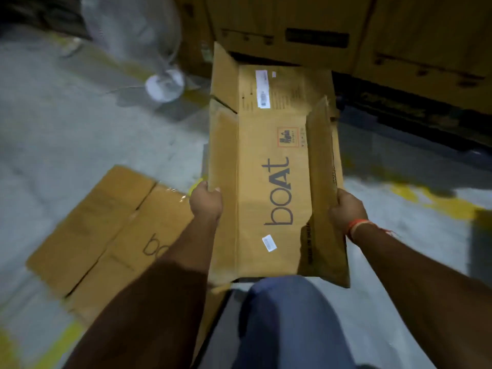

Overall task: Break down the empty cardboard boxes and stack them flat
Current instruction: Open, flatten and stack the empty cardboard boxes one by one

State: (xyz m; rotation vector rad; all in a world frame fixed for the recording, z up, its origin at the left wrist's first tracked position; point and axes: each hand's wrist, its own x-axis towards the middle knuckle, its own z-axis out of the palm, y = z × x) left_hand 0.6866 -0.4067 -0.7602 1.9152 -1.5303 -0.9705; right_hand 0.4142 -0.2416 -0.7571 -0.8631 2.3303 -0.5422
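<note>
I hold a flattened brown cardboard box (269,145) printed "boAt" out in front of me, above my knee. Its side flaps are bent upward along both long edges. My left hand (206,202) grips the left flap's edge, and my right hand (347,209), with an orange band at the wrist, grips the right flap. A second flattened box (106,235) with the same print lies on the floor at lower left, partly hidden by my left arm.
Large closed cartons (346,30) are stacked at the back and right on a dark base. A white pedestal fan base (165,85) stands on the grey floor at upper left. Yellow floor markings (436,203) run at right and lower left. My blue-trousered knee (287,323) is below.
</note>
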